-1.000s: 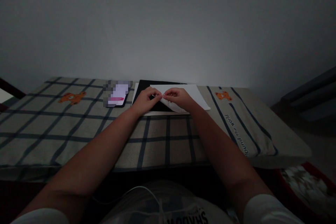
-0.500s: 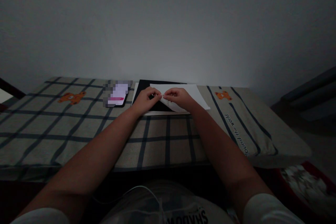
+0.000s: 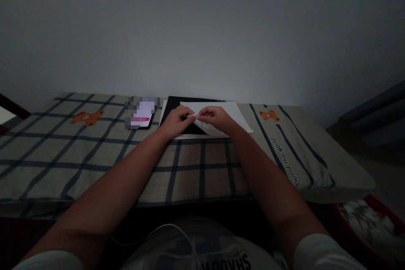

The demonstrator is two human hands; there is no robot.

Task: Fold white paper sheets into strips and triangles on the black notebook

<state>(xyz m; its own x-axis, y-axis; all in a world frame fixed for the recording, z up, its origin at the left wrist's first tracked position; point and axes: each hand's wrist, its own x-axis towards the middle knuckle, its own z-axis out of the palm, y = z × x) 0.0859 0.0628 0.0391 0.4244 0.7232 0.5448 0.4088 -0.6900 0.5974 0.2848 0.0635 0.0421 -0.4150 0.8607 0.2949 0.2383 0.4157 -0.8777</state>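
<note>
A white sheet of paper (image 3: 234, 114) lies over a dark flat sheet or book cover (image 3: 174, 103). Its near left corner is lifted and bent up between my hands. My left hand (image 3: 177, 120) pinches the paper's edge with thumb and fingers from the left. From the right, my right hand (image 3: 215, 117) has its fingertips closed on the same edge, almost touching the left fingertips. Whether some small thing is also between the fingertips is too small to tell.
A phone (image 3: 144, 113) with a lit screen, partly pixelated, lies left of the paper. Under everything is a checked tablecloth (image 3: 190, 164) with bear prints. A plain wall (image 3: 202, 33) rises behind the table. A white cable (image 3: 172, 225) hangs in front of my body.
Both hands stay at the lifted paper corner. The left thumb and fingertips have shifted slightly to the right, closer to the right fingertips.
</note>
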